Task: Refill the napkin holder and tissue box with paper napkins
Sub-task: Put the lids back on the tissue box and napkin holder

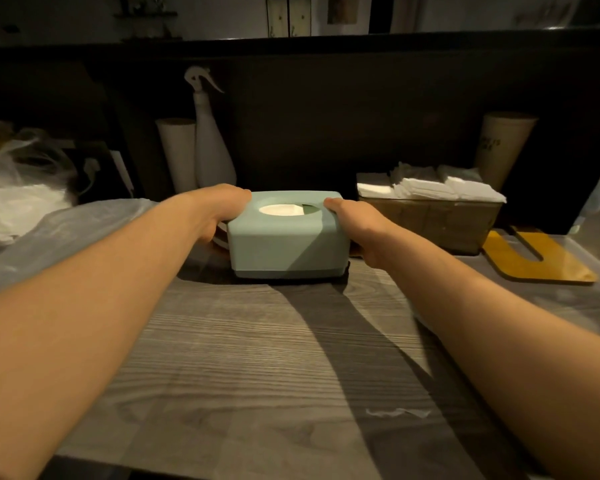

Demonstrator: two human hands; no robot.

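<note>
A pale green tissue box (284,244) sits on the grey wooden counter (257,358), lid on, with white paper showing through its oval top opening. My left hand (219,209) grips the box's left end, thumb on the top edge. My right hand (357,223) grips its right end the same way. To the right stands a brown napkin holder (430,223) topped with stacks of white paper napkins (430,187).
A white spray bottle (208,143) and a white roll (179,150) stand behind the box against a dark back wall. Plastic bags (21,188) lie at the left. A yellow wooden cut-out board (534,258) lies at the right, a paper cup stack (503,143) behind it.
</note>
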